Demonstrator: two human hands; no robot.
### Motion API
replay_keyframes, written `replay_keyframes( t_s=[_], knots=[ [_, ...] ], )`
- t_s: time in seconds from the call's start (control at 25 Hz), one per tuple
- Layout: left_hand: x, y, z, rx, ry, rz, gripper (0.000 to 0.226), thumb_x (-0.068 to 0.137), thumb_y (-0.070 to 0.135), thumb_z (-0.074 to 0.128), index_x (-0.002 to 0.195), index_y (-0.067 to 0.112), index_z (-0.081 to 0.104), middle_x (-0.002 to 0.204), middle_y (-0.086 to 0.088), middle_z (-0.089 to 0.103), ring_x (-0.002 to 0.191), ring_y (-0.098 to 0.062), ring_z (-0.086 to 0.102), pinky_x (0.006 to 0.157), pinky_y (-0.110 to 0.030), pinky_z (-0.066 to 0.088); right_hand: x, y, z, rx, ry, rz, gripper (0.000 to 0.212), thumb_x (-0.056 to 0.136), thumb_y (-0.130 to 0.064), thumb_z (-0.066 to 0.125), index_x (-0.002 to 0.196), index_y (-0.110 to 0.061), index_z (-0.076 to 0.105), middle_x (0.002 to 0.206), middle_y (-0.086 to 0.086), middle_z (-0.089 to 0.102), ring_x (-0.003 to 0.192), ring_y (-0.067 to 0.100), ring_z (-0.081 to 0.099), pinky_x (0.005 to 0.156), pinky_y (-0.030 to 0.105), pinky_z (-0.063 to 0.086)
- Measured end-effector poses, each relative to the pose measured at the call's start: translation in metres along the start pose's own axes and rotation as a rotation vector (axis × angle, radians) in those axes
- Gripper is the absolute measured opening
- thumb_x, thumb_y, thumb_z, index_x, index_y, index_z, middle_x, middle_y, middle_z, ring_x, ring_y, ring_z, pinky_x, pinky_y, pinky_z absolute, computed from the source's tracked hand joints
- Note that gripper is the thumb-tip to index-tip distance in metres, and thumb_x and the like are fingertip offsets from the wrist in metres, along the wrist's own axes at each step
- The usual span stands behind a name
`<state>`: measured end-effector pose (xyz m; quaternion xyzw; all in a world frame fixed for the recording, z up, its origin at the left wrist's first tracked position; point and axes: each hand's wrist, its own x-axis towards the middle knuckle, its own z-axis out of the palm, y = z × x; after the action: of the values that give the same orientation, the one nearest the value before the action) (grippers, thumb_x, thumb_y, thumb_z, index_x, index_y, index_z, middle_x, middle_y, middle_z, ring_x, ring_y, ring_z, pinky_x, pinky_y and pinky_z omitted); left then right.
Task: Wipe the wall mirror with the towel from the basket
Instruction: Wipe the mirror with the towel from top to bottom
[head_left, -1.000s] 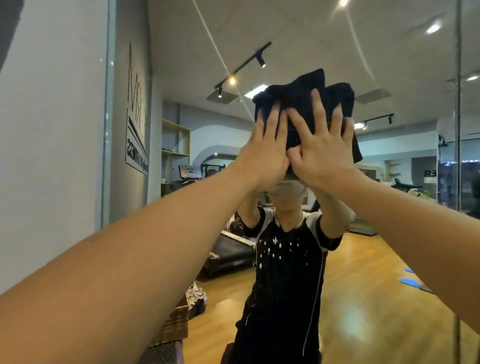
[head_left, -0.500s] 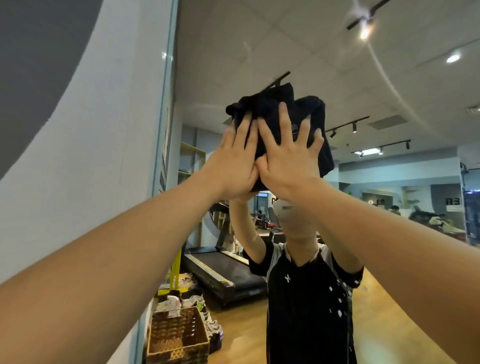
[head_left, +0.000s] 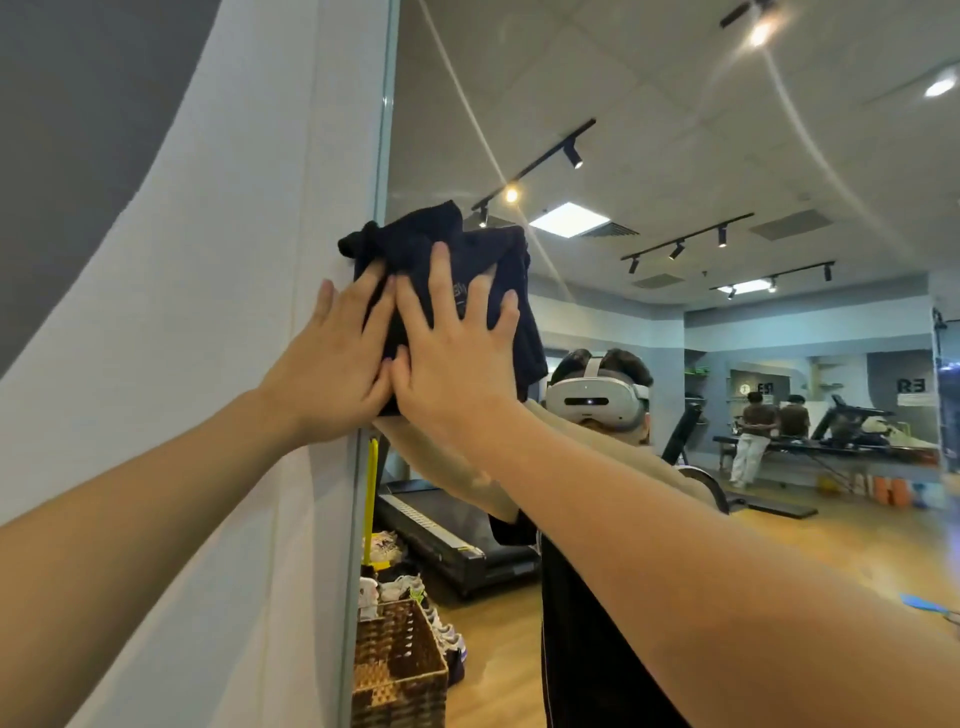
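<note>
A bunched dark navy towel (head_left: 441, 244) is pressed flat against the wall mirror (head_left: 649, 130) right at the mirror's left edge, above head height. My left hand (head_left: 337, 364) presses its left part with straight spread fingers, partly overlapping the white wall. My right hand (head_left: 457, 353) lies beside it, thumbs touching, with spread fingers flat on the towel. Both arms reach up and forward. The mirror reflects me and the gym room behind.
A white wall (head_left: 208, 364) borders the mirror on the left. The woven basket (head_left: 400, 670) shows in the mirror at the bottom, by its left edge, with shoes beside it. Reflections show a treadmill (head_left: 452, 535), wooden floor and two people far off.
Both hands have slid the towel leftward across the mirror to its left edge. My left hand now overlaps the white wall.
</note>
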<state>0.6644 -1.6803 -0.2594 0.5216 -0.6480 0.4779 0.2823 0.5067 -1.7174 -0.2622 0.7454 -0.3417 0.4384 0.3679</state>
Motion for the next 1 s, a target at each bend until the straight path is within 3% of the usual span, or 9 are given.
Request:
replay_keyframes(
  t_s=[0.24, 0.4, 0.64, 0.72, 0.88, 1.0],
  knots=[
    [-0.039, 0.033, 0.015, -0.082, -0.003, -0.003, 0.070, 0.099, 0.033, 0.038, 0.158, 0.000, 0.022, 0.165, -0.024, 0.014, 0.148, -0.041, 0.027, 0.121, -0.058, 0.029, -0.052, 0.010, 0.013, -0.044, 0.013, -0.020, 0.069, 0.101, -0.048, 0.039, 0.163, -0.023, 0.023, 0.172, 0.015, 0.010, 0.152, 0.048, 0.019, 0.120, 0.063, 0.020],
    [-0.058, 0.089, 0.039, -0.186, 0.050, -0.031, 0.075, 0.098, 0.032, 0.041, 0.158, -0.005, 0.018, 0.165, -0.027, 0.010, 0.151, -0.046, 0.021, 0.120, -0.058, 0.032, -0.099, 0.045, 0.010, -0.057, 0.009, -0.059, 0.069, 0.098, -0.048, 0.041, 0.162, -0.026, 0.026, 0.173, 0.012, 0.012, 0.151, 0.046, 0.020, 0.120, 0.060, 0.018],
    [-0.068, 0.225, 0.060, -0.259, 0.105, 0.054, 0.075, 0.096, 0.030, 0.041, 0.153, -0.015, 0.022, 0.161, -0.032, 0.011, 0.152, -0.049, 0.013, 0.119, -0.070, 0.024, -0.199, 0.144, -0.010, -0.111, 0.022, -0.053, 0.071, 0.095, -0.050, 0.046, 0.162, -0.029, 0.031, 0.172, 0.010, 0.016, 0.149, 0.044, 0.028, 0.119, 0.058, 0.024],
    [-0.069, 0.274, 0.065, -0.266, 0.112, 0.084, 0.074, 0.095, 0.028, 0.042, 0.152, -0.016, 0.023, 0.161, -0.032, 0.012, 0.153, -0.048, 0.010, 0.121, -0.069, 0.019, -0.234, 0.179, -0.019, -0.147, 0.035, -0.064, 0.071, 0.094, -0.049, 0.049, 0.161, -0.030, 0.034, 0.172, 0.009, 0.020, 0.144, 0.044, 0.034, 0.117, 0.058, 0.028],
    [-0.054, 0.381, 0.070, -0.341, -0.016, 0.022, 0.079, 0.096, 0.036, 0.043, 0.156, -0.011, 0.021, 0.164, -0.032, 0.011, 0.153, -0.055, 0.005, 0.119, -0.066, 0.025, -0.292, 0.268, -0.053, -0.229, 0.046, -0.074, 0.070, 0.094, -0.048, 0.052, 0.160, -0.031, 0.036, 0.170, 0.009, 0.024, 0.135, 0.043, 0.042, 0.113, 0.057, 0.036],
    [0.000, 0.435, 0.059, -0.333, 0.024, 0.062, 0.079, 0.098, 0.038, 0.041, 0.157, -0.010, 0.018, 0.165, -0.032, 0.010, 0.152, -0.056, 0.001, 0.122, -0.066, 0.017, -0.286, 0.335, -0.087, -0.331, 0.052, -0.050, 0.069, 0.096, -0.049, 0.047, 0.161, -0.029, 0.034, 0.169, 0.013, 0.025, 0.134, 0.044, 0.039, 0.108, 0.055, 0.036]
  ],
)
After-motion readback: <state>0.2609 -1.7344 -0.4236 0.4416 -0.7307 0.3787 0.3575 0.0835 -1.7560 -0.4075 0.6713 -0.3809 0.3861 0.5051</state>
